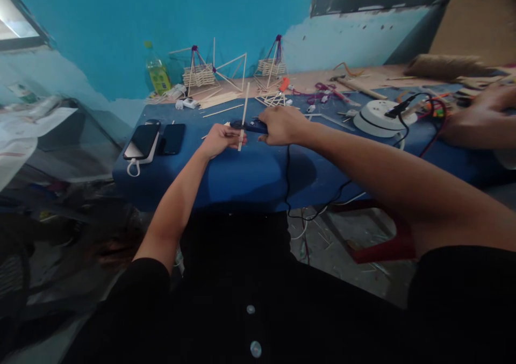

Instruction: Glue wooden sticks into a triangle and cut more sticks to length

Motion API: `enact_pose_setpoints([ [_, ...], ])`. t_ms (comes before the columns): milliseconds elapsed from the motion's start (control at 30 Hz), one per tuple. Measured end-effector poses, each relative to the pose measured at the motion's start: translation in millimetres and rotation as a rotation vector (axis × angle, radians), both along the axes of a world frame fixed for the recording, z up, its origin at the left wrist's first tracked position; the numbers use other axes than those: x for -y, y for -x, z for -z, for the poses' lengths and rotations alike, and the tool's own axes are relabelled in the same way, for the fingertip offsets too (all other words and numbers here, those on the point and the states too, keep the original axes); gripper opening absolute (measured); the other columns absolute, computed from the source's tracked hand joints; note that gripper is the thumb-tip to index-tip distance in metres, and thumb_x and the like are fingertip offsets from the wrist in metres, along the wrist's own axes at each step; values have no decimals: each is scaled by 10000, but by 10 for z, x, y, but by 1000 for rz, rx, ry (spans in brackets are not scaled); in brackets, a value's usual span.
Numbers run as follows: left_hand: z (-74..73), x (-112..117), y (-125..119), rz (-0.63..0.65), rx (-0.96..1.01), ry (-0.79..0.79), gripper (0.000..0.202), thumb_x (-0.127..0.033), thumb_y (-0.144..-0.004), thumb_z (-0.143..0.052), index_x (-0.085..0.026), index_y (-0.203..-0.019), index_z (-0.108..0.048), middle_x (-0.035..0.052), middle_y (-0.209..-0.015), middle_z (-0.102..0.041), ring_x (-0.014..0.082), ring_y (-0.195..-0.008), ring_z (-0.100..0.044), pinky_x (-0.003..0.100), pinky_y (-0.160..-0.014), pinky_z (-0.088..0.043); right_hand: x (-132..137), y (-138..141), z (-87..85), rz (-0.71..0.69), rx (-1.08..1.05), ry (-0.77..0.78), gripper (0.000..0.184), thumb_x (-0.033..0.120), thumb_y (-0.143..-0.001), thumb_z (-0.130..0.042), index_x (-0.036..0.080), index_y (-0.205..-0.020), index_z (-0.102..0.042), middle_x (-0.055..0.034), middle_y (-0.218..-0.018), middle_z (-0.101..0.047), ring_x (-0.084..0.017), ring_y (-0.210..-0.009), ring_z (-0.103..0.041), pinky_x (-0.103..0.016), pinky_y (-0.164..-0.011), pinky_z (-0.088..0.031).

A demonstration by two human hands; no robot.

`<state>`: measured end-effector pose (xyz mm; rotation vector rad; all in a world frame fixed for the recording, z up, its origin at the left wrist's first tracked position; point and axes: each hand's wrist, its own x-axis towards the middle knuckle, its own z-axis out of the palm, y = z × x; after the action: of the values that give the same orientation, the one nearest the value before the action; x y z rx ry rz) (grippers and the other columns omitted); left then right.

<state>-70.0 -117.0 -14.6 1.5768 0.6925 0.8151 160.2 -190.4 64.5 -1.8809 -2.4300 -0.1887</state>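
Observation:
My left hand (223,140) is closed, with its fingertips pinching a thin wooden stick (245,106) that stands nearly upright over the table. My right hand (283,125) is wrapped around a dark blue glue gun (256,128), whose black cord hangs over the table's front edge. The glue gun's nose reaches left to the stick, close to my left fingertips; whether they touch I cannot tell. Behind my hands stand a stick frame with stacked sticks (199,77) and a second stacked-stick piece (271,67), both with purple tops. A flat stick lattice (274,100) lies beyond my right hand.
On the blue tabletop (242,176) at left lie a phone on a white power bank (142,141) and a dark phone (173,138). A bottle (157,69) stands behind. At right are a round white power strip (379,118), a hammer (358,87) and another person's hand (479,116).

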Motion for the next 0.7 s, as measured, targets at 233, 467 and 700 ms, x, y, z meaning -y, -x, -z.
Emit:
enact_pose_setpoints([
  [233,-176,78,158,-91,-49,156,102,-134,-771,-842,-129,-873,-842,129,-880,-838,262,-825,-847,437,-855,-711,-291,42,8,-16,-24,129,340,512,-735,-935,233,-794,-749,-103,-730,-668,-383,-1026,-728,-527,-973,-581],
  [467,-216,123,488,-278,-130,147,58,-127,-712,-834,-152,-756,-808,120,-805,-818,230,-744,-787,412,-792,-675,-313,200,-95,121,-97,346,414,514,-820,-888,242,-607,-660,-90,-610,-621,-320,-757,-720,-514,-860,-595],
  [700,-26,74,372,-504,-147,-24,60,-138,-802,-827,-164,-804,-773,91,-808,-809,219,-756,-770,421,-872,-653,-128,192,154,267,-416,505,378,400,-800,-856,246,-566,-602,-93,-603,-656,-249,-569,-643,-478,-700,-612],
])
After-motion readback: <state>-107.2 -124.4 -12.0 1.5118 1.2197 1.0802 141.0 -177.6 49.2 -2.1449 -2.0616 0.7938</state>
